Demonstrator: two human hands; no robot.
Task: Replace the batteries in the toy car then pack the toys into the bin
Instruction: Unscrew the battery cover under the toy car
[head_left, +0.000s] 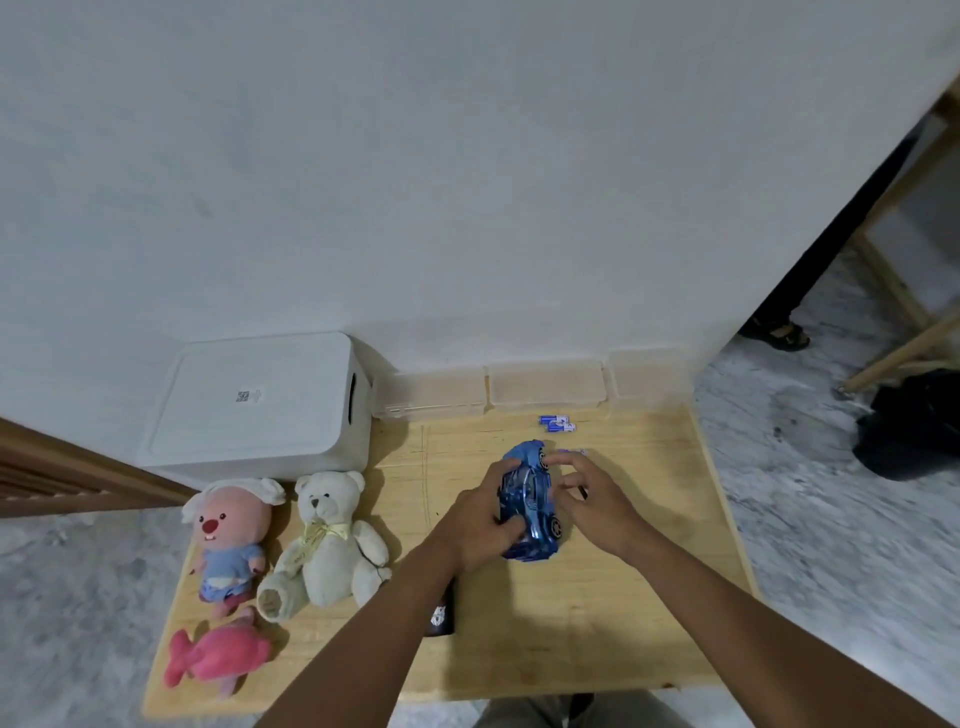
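A pale wooden table (623, 597) stands against a white wall, with grey mottled floor on both sides. At the back sit the white lidded bin (260, 405) and a row of clear boxes (545, 384), with blue batteries (556, 422) just in front of them. Three plush toys (332, 540) lie at the left. My left hand (478, 525) grips the blue toy car (530, 499) mid-table, fingers curled over it. My right hand (597, 504) is at the car's other side, fingers bent — whether it grasps anything I cannot tell.

A QR code (242, 396) is showing on the white bin lid (249, 415), left of the fingers (571, 475). No words are reading clearly.
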